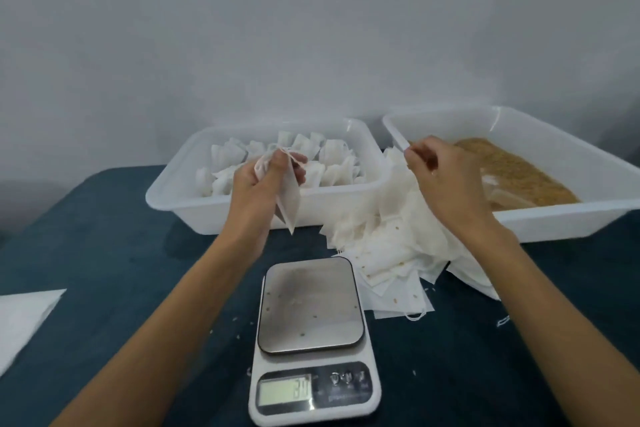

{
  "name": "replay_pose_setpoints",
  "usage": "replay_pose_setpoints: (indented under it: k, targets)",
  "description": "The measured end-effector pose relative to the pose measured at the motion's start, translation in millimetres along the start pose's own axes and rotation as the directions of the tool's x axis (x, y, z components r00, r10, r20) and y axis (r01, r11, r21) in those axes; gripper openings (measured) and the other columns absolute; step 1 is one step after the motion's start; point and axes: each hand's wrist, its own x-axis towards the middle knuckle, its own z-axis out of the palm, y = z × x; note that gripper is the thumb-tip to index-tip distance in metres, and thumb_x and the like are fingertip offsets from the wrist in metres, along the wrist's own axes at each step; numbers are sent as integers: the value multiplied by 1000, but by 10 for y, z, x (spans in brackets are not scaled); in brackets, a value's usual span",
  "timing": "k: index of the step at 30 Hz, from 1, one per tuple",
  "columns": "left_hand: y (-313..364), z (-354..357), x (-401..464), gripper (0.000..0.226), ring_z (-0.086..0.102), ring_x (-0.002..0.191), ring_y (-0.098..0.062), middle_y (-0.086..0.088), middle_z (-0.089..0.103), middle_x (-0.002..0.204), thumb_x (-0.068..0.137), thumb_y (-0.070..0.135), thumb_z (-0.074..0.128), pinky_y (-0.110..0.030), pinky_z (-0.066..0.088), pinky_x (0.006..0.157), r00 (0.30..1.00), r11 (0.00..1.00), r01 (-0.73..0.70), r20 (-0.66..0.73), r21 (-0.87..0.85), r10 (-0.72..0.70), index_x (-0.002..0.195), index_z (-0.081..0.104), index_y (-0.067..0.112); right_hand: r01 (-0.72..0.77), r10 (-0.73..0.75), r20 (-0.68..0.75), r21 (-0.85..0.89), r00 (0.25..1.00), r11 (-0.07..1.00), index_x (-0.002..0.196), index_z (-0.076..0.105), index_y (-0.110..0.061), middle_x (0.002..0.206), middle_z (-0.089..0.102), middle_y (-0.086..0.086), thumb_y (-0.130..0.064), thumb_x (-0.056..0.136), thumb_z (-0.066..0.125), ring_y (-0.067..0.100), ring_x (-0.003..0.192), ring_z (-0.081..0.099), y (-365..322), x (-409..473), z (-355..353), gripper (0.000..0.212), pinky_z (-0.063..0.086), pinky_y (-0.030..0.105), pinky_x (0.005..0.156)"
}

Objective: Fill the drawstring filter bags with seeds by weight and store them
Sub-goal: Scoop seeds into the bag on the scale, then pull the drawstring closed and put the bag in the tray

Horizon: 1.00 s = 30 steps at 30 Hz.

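My left hand (pixel 263 180) grips the gathered top of a white filter bag (pixel 289 204), which hangs in front of the left tub's wall. My right hand (pixel 440 173) pinches something thin and white, likely the bag's drawstring, pulled out to the right near the seed tub's corner. The left white tub (pixel 242 210) holds several filled, tied bags. The right white tub (pixel 554 218) holds brown seeds (pixel 519 173). A heap of flat empty bags (pixel 391 253) lies between the tubs and the scale. The kitchen scale (pixel 311 308) has a bare platform with a few stray seeds.
The dark blue table (pixel 121 253) carries everything. A white sheet (pixel 20 322) lies at the left edge. Loose seeds and a bit of string are scattered around the scale. A grey wall stands behind the tubs.
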Motion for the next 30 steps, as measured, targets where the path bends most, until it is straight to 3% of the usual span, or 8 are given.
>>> replay_pose_setpoints:
  k: [4,7,10,13,17,20,25,30]
  targets:
    - [94,-77,602,39,66,59,-21,-9,72,85,109,40,52,-30,52,46,995,956,-49,-70,289,72,88,77,19,-53,51,21,81,998,995,93,68,-20,77,70,-10,-28,102,58,1,71,63,79,-76,69,16,47,18,67]
    - [44,-112,1060,41,71,72,-25,-11,74,82,107,37,53,-36,58,70,981,873,-45,-144,486,131,90,79,10,-84,86,-5,170,996,982,95,71,-21,73,70,-13,-28,102,58,3,65,62,145,-66,63,16,41,12,58]
    - [-60,-145,1491,43,72,88,-35,-23,73,79,107,32,51,-43,55,92,972,848,12,-205,531,114,91,77,2,-139,140,16,263,990,955,96,73,-22,71,70,-14,-29,102,57,15,60,62,159,-45,43,18,51,34,59]
    - [-163,-172,1892,41,67,80,-37,-25,69,81,106,29,55,-48,56,88,950,811,19,-264,585,168,81,73,4,-178,175,41,345,984,921,96,73,-24,75,71,-16,-29,102,55,23,64,63,183,-31,14,20,56,48,67]
    - [-327,-135,2272,54,64,73,-48,-17,46,70,103,25,60,-58,59,82,961,774,21,-226,633,158,56,40,10,-216,207,69,441,976,871,95,73,-23,76,72,-10,-27,102,53,20,66,61,218,-8,-15,21,54,41,67]
    - [-513,-8,2391,56,59,60,-41,-16,44,58,103,23,60,-45,55,69,993,589,43,-98,807,62,54,35,11,-239,223,92,485,970,841,95,72,-23,76,72,-7,-27,103,53,25,68,60,233,-3,-13,21,53,36,65]
    - [-748,92,2398,32,63,106,-44,-32,66,108,105,22,53,-45,49,82,983,220,37,4,975,-183,89,59,-5,-272,242,125,521,962,809,95,73,-23,77,73,-6,-27,103,53,24,64,57,260,-2,-10,22,52,28,63]
    - [-818,72,2463,37,61,112,-45,-30,63,120,105,26,55,-44,48,85,980,226,98,-55,969,-190,115,59,-9,-301,259,155,567,953,767,96,73,-21,77,73,-3,-27,104,52,9,63,56,286,10,-19,23,52,19,62]
